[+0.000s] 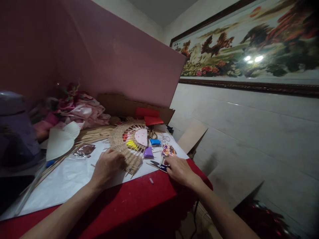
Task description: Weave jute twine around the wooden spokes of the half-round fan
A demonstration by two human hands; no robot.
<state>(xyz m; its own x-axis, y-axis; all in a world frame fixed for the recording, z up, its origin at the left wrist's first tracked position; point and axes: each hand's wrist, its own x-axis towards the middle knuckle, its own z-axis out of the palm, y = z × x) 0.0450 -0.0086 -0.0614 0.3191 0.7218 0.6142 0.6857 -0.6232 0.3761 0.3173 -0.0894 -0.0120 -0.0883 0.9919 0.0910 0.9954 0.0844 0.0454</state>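
Observation:
A curved piece woven from jute cord over thin sticks [118,139] lies on white sheeting, with a pale dotted half-round [141,136] at its inner side. My left hand [108,166] is closed at its near left edge; the fingertips are partly hidden. On the right, my right hand [179,168] closes its fingers on small dark-blue thread snips [160,166], whose blades point left. Just behind that hand lies a flower-patterned piece [168,150]. Yellow [131,144], purple [149,152] and blue [155,142] packets sit around the weave.
A red cloth [119,205] covers the table, with its edge dropping off at right. Bundled sticks [96,134], a white fluted fan shape [62,141] and a bagged brown lump [84,150] lie left. Cardboard [112,103] stands behind; a lilac appliance [16,132] is far left.

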